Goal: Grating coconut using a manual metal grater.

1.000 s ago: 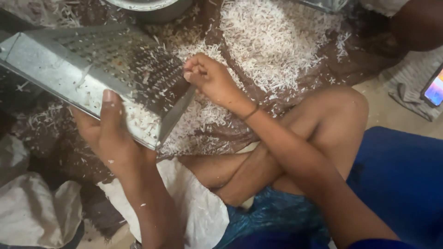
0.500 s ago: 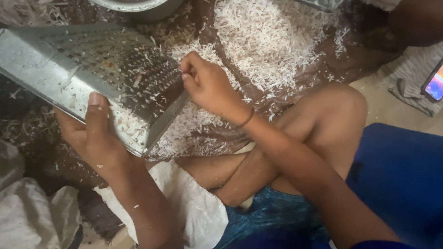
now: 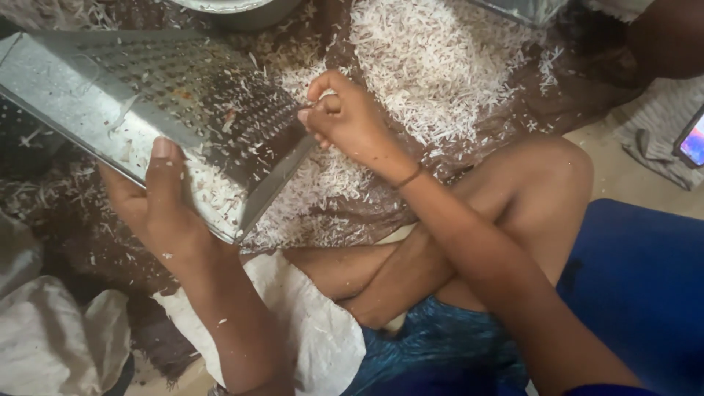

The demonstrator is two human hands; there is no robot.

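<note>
Brown cloth on floor, white shreds scattered.

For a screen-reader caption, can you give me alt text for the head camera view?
A person sitting cross-legged holds a large metal grater tilted in the left hand, while the right hand pinches a small white piece at its lower edge. White shreds lie heaped on a brown cloth on the floor beyond.

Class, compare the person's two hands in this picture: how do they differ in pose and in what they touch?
The left hand lies open and flat, thumb up, gripping the lower edge of the metal grater. The right hand is curled into a loose fist, fingertips pinched together at the grater's right side. Both are bare and flecked with white shreds.
</note>
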